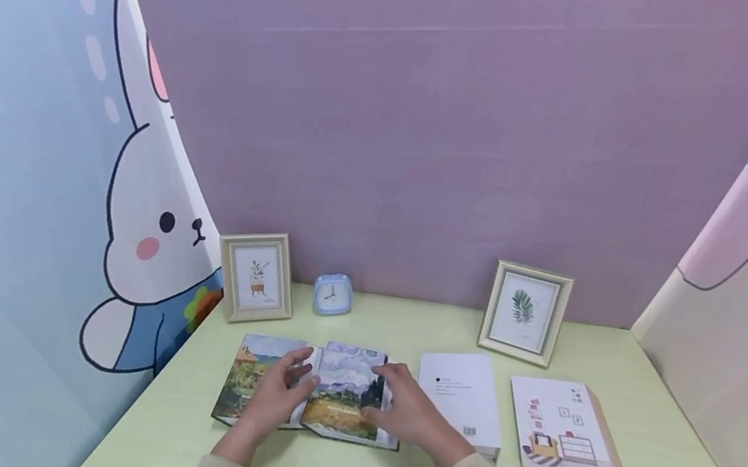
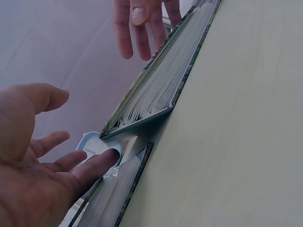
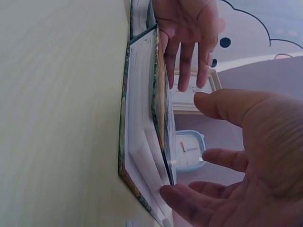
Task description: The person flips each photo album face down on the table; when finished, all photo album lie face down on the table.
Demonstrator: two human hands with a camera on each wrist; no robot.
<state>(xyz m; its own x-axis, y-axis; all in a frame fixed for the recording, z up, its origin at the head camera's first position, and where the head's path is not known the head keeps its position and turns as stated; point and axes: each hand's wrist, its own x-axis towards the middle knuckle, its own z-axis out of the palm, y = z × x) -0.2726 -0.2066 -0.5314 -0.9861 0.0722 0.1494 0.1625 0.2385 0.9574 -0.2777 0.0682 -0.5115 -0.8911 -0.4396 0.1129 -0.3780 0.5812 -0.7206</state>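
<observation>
Two thick books with painted landscape covers lie side by side. The left book point(image 1: 244, 375) shows a coastal scene, and the right book point(image 1: 340, 392) a field under a cloudy sky. White page edges show along the right book's right side. My left hand point(image 1: 272, 399) is over the left book's right part, its fingers reaching toward the gap between the books. On the other side, my right hand point(image 1: 414, 411) spreads its thumb and fingers around the right book's right edge. In the right wrist view a fingertip point(image 3: 173, 191) is at the page corner; contact is unclear.
To the right lie a white book point(image 1: 459, 397) and a tilted book point(image 1: 567, 440) with a furniture drawing. Behind stand a left picture frame point(image 1: 287, 301), a blue clock point(image 1: 333, 294) and a right picture frame point(image 1: 559, 319), before a purple backdrop point(image 1: 389, 124).
</observation>
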